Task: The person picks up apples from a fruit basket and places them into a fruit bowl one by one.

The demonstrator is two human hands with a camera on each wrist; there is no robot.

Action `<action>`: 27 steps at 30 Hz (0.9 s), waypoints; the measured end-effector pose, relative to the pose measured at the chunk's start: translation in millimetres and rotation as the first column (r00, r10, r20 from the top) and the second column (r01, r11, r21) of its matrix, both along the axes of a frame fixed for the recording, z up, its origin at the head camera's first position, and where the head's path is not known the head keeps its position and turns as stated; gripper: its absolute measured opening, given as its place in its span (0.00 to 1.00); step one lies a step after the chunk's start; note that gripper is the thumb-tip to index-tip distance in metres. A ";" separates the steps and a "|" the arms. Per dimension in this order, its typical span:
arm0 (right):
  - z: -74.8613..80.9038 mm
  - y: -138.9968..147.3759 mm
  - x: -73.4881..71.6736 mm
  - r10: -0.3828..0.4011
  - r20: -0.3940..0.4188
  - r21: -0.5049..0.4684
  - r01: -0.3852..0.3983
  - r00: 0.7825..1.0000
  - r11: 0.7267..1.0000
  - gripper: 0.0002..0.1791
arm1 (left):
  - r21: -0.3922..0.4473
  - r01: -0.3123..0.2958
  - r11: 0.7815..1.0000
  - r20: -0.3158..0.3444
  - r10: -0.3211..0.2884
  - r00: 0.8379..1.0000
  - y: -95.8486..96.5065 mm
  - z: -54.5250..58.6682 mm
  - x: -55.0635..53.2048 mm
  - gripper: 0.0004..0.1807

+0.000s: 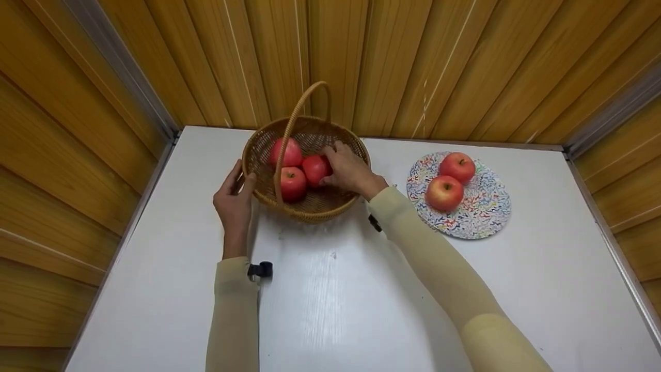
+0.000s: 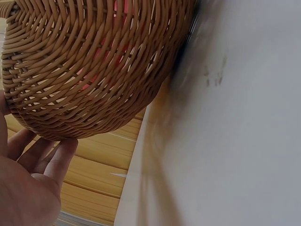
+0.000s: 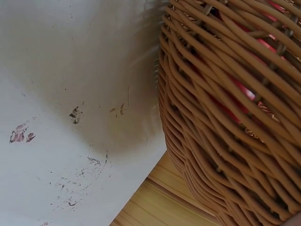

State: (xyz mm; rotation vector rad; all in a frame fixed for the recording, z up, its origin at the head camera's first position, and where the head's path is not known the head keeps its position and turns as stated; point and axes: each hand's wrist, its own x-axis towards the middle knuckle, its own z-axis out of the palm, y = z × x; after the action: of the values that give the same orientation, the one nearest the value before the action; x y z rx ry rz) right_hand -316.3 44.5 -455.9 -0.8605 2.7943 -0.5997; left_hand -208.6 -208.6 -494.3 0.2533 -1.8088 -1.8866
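Note:
A round wicker basket (image 1: 320,214) with a tall arched handle holds three red apples. One apple (image 1: 286,152) lies at the back left of it and another (image 1: 293,184) at the front. My right hand (image 1: 348,168) reaches inside over the right rim and grips the third apple (image 1: 314,170), thumb in front and fingers behind. On the left, my left hand (image 1: 233,199) touches the basket's outer side near the rim, fingers fairly straight. The left wrist view shows those fingertips (image 2: 69,143) against the weave. In the right wrist view, the basket wall (image 3: 225,113) hides the right hand's grip.
To the right of the basket, a round speckled plate (image 1: 480,222) carries two red apples (image 1: 445,193). Both stand on a white table (image 1: 320,289). Wood-patterned panels (image 1: 392,67) rise behind the basket and along both sides.

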 end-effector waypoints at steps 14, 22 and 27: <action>-5.0 3.6 2.5 0.066 0.103 0.026 -0.069 0.992 0.997 0.53 | -0.046 -0.014 0.999 -0.001 0.014 1.000 -4.0 -18.0 -9.4 0.26; -5.7 3.5 3.0 0.059 0.098 0.007 -0.060 0.993 0.998 0.47 | -0.048 -0.014 0.999 -0.001 0.014 1.000 -4.5 -18.3 -9.6 0.26; -6.4 4.6 1.5 0.084 0.100 -0.041 -0.081 0.991 0.996 0.46 | -0.048 -0.011 0.999 -0.004 0.011 1.000 -4.8 -17.3 -9.7 0.26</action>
State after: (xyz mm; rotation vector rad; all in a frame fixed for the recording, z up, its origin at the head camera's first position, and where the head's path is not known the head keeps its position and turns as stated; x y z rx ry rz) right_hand -314.8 49.2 -462.3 -0.9206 2.6506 -0.6646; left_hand -218.3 -213.5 -511.7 0.2427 -1.8439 -1.8327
